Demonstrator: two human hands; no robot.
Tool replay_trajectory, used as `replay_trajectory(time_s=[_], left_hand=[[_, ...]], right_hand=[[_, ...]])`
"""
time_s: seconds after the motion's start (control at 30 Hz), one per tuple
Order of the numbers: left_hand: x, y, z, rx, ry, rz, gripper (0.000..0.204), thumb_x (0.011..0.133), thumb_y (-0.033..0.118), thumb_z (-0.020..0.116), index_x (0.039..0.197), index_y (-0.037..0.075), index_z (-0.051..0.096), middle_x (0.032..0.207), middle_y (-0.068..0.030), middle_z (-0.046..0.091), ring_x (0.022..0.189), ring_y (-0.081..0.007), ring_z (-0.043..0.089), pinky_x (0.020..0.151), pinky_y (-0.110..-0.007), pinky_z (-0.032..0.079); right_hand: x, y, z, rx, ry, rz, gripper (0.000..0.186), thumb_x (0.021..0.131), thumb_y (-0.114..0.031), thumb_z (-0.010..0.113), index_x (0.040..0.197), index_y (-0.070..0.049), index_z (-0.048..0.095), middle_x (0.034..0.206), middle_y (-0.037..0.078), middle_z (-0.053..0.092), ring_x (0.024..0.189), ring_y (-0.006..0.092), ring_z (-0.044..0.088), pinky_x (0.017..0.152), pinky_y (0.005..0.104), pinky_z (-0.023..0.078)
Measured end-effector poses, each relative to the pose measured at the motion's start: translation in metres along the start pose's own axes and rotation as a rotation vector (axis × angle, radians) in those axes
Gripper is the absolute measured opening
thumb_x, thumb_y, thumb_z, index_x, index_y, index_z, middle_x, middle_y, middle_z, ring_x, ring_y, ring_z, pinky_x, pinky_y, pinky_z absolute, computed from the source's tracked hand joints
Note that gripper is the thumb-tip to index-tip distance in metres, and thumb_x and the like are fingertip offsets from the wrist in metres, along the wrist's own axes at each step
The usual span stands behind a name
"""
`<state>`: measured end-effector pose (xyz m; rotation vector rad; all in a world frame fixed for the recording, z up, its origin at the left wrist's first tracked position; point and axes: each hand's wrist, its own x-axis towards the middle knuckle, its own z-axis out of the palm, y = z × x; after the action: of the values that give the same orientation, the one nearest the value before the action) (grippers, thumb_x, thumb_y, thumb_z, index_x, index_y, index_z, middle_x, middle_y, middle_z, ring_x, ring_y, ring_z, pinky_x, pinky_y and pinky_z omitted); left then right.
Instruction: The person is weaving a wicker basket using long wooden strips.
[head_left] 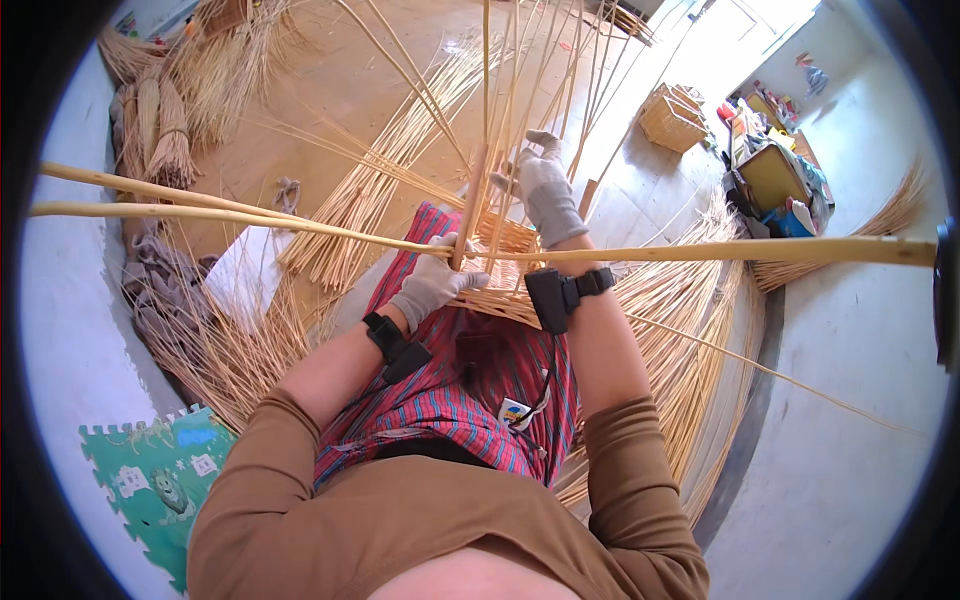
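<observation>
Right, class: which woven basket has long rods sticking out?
The basket at the picture's centre: long rods fan up from it, whereas the basketry at upper right shows none.

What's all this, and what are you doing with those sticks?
A person in gloves is handling a partly woven basket, just beyond the striped cloth on their lap. The left hand is at the basket's left side; the right hand is raised among the bare canes standing up there. More loose canes lie around on the floor.
</observation>
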<state>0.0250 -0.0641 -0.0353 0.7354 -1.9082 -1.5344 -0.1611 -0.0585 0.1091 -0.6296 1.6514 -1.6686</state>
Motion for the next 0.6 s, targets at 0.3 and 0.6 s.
replay_trajectory(time_s=[0.3, 0.6], left_hand=[[0.01, -0.015, 0.012, -0.053, 0.128, -0.021, 0.055, 0.067, 0.034, 0.096, 0.104, 0.006, 0.068, 0.097, -0.0074, 0.063, 0.085, -0.0208, 0.061, 0.079, -0.035, 0.053], [0.012, -0.007, 0.016, -0.073, 0.11, -0.059, 0.056, 0.067, 0.034, 0.096, 0.105, 0.002, 0.068, 0.099, -0.0083, 0.063, 0.087, -0.0186, 0.06, 0.079, -0.034, 0.052]], right_hand=[[-0.059, 0.038, -0.01, -0.867, 0.043, -0.545, 0.022, 0.088, -0.004, 0.058, 0.108, -0.005, 0.066, 0.093, 0.025, 0.068, 0.092, 0.0418, 0.067, 0.08, 0.0456, 0.053], [0.0, 0.022, -0.018, -0.209, -0.205, -0.099, 0.038, 0.098, -0.003, 0.053, 0.135, -0.002, 0.055, 0.107, 0.01, 0.072, 0.092, 0.0193, 0.072, 0.065, 0.034, 0.062]])
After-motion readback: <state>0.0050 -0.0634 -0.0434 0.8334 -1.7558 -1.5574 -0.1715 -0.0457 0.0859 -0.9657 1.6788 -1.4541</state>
